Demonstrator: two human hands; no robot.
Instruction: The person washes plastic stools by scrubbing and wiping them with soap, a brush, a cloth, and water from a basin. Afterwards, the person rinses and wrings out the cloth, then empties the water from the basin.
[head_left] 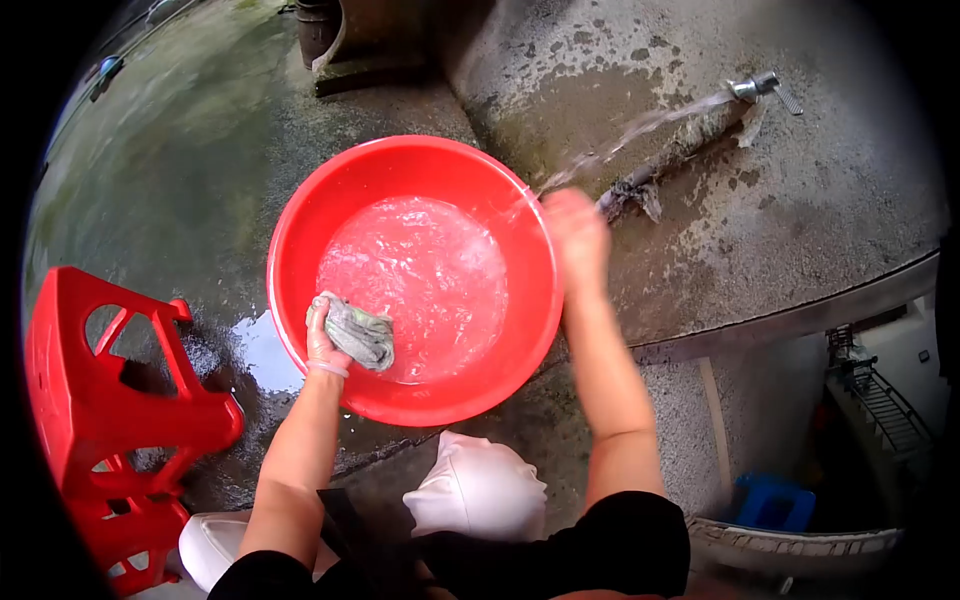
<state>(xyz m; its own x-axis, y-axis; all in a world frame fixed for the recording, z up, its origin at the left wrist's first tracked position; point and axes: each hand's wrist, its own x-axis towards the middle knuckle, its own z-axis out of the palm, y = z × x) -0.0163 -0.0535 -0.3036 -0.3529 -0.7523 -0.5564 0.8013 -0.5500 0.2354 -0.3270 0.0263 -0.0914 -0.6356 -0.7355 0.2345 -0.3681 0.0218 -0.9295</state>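
Observation:
A grey-green cloth (358, 334) is bunched in my left hand (322, 335), over the lower left inside of a large red basin (415, 405). Moving water covers the basin's bottom. From a metal tap (755, 87) at the upper right, a stream of water (640, 130) runs down toward the basin's right rim. My right hand (577, 235) is at that rim, beside the end of the stream. Its fingers are smeared by motion, so their pose and anything in them cannot be made out.
Red plastic stools (90, 420) stand at the left on wet ground. A pipe (680, 150) wrapped in cloth runs below the tap. At the lower right is a blue plastic object (775, 503), and a dark pot (318, 32) stands at the top.

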